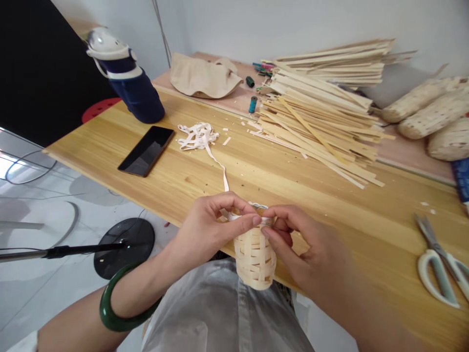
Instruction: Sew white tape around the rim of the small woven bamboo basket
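Observation:
A small woven basket [255, 259] of pale strips hangs just off the near edge of the wooden table [278, 181], over my lap. My left hand [208, 225] pinches the basket's rim together with a white ribbon [220, 168] that trails back to a loose bundle [196, 136] on the table. My right hand [296, 244] closes thumb and fingers on the rim from the other side. A green bangle [117, 313] sits on my left wrist.
A black phone [146, 150] and a navy bottle with a white lid [126, 73] stand at the left. A heap of thin wooden strips [322, 117] fills the back. Scissors [439, 264] lie at the right edge, woven pieces [432, 112] at far right, thread spools [252, 103] behind.

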Action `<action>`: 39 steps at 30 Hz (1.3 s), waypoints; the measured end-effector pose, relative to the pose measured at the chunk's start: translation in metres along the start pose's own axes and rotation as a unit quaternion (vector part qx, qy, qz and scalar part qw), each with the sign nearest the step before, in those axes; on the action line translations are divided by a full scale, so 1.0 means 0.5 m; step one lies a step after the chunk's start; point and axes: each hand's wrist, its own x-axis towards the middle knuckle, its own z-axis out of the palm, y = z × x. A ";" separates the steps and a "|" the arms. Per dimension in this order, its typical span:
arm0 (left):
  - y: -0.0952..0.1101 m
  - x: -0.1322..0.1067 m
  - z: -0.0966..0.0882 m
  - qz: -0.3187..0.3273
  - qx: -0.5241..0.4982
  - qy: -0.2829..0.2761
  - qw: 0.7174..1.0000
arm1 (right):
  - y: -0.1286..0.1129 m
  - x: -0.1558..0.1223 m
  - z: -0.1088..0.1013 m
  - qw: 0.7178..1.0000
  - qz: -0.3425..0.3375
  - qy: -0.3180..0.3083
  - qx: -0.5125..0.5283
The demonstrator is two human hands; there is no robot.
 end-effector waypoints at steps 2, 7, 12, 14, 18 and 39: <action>-0.004 0.001 0.000 0.008 0.016 -0.003 1.000 | 0.002 -0.001 0.000 1.000 0.007 -0.003 -0.006; -0.013 -0.001 0.001 0.031 0.017 -0.012 0.999 | 0.006 -0.004 0.000 1.000 0.002 0.007 -0.017; -0.016 -0.008 0.001 0.043 -0.005 -0.022 0.999 | 0.006 -0.005 0.002 1.000 -0.003 0.010 -0.017; -0.017 -0.009 0.001 0.043 -0.012 -0.027 0.999 | 0.004 -0.006 0.001 1.000 -0.006 0.009 -0.014; -0.018 -0.009 0.000 0.044 -0.059 -0.067 0.995 | -0.001 -0.010 -0.004 1.000 -0.006 -0.008 0.000; -0.018 -0.012 0.000 0.041 -0.090 -0.027 0.995 | 0.029 -0.040 -0.012 0.977 -0.118 0.130 -0.124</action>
